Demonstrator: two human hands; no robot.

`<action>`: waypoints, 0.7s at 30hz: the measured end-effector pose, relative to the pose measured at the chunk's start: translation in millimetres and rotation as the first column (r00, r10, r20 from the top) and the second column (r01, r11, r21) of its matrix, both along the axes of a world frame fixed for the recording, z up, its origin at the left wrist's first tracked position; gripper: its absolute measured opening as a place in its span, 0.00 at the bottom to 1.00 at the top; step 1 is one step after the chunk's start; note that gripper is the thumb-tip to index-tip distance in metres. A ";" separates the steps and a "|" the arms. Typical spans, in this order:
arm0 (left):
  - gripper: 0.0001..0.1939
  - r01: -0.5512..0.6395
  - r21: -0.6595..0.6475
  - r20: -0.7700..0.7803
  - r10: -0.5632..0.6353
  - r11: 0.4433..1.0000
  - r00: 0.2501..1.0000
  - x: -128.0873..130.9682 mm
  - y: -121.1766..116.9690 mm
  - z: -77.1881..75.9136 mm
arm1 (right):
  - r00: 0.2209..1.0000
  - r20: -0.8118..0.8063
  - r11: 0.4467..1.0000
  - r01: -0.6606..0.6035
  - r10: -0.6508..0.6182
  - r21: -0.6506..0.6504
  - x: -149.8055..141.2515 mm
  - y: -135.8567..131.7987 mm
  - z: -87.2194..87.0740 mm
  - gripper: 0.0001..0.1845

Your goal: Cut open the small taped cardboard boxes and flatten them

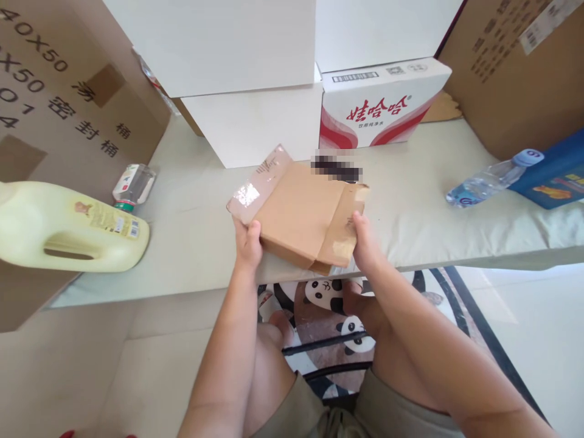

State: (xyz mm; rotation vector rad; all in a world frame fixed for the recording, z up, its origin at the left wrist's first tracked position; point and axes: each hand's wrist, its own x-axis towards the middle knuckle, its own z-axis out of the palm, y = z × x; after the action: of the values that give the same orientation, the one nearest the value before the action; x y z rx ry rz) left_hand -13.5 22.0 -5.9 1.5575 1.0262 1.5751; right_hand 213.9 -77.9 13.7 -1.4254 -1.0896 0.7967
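Between my two hands is a small brown cardboard box [298, 207], tilted over the front part of a cloth-covered bench. Its end flaps stick out at both sides, and shiny tape covers the left one. My left hand [249, 243] grips the box at its lower left corner, thumb on top. At the right flap, my right hand [365, 243] is closed on the edge with the thumb on the upper side. The fingers under the box are hidden. A dark blurred patch [337, 168] lies just behind the box.
White cartons [255, 121] and a red-and-white carton [378, 109] stand behind. Leftward are a yellow jug [114, 243], a small clear bottle [134, 185] and a large cardboard box [77, 91]. Rightward lie a water bottle [493, 179] and a blue box [554, 176]. A panda mat [323, 298] covers the floor.
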 end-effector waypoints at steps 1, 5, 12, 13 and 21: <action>0.39 0.017 0.009 -0.011 -0.017 1.000 1.000 -0.8 -0.2 -1.7 | 0.997 -0.062 0.999 -0.034 0.034 0.000 -0.4 -0.4 -0.5 0.39; 0.40 0.013 -0.014 -0.057 -0.014 1.000 0.998 2.1 -0.4 -2.1 | 0.982 -0.168 0.995 -0.083 0.091 0.054 -2.4 -2.7 -1.4 0.49; 0.37 -0.132 -0.037 -0.067 0.129 0.991 0.989 5.7 4.5 2.9 | 0.955 -0.100 0.958 -0.270 0.280 0.102 -1.4 -4.8 8.0 0.62; 0.36 -0.128 -0.042 -0.067 0.125 0.991 0.990 5.3 4.8 2.9 | 0.943 -0.109 0.947 -0.304 0.315 0.108 -2.1 -4.2 8.9 0.64; 0.27 -0.169 -0.210 -0.151 0.139 0.963 0.979 3.1 1.2 5.4 | 0.994 0.034 0.982 0.105 -0.101 -0.154 -1.8 1.2 8.3 0.22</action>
State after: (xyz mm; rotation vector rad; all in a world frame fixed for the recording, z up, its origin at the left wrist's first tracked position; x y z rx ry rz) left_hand -10.4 23.2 -0.6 1.4750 1.3788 1.4136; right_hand 212.1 -76.7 21.9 -1.6143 -0.9818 0.8052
